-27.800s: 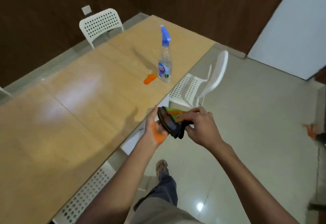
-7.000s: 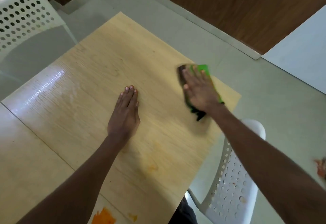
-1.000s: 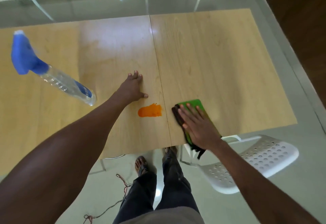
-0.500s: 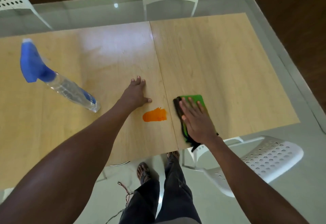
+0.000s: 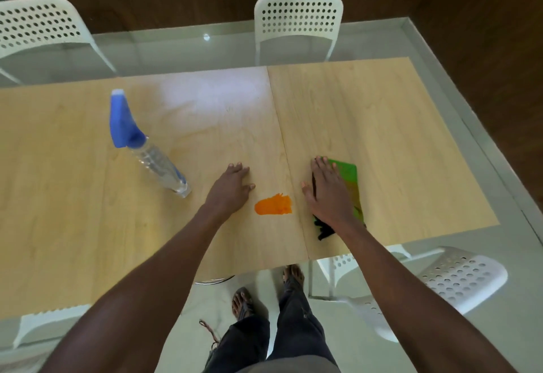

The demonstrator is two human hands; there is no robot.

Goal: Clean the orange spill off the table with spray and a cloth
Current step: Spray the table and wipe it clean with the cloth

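Note:
An orange spill (image 5: 273,204) lies on the wooden table (image 5: 382,126) near its front edge, between my two hands. My left hand (image 5: 230,186) rests flat on the wood just left of the spill, fingers spread, holding nothing. My right hand (image 5: 327,192) presses flat on a green and dark cloth (image 5: 349,177) just right of the spill. A clear spray bottle (image 5: 147,149) with a blue trigger head stands on the table, left of my left hand.
White perforated chairs stand at the far side (image 5: 298,24), at the far left (image 5: 41,29) and at the near right (image 5: 446,281). The table's front edge runs just below my hands. My legs and feet (image 5: 264,299) stand on the pale floor.
The view has shifted, so the table and spill sit lower and more to the right in frame. My right hand with the cloth stays right of the spill; my left hand stays flat on the table.

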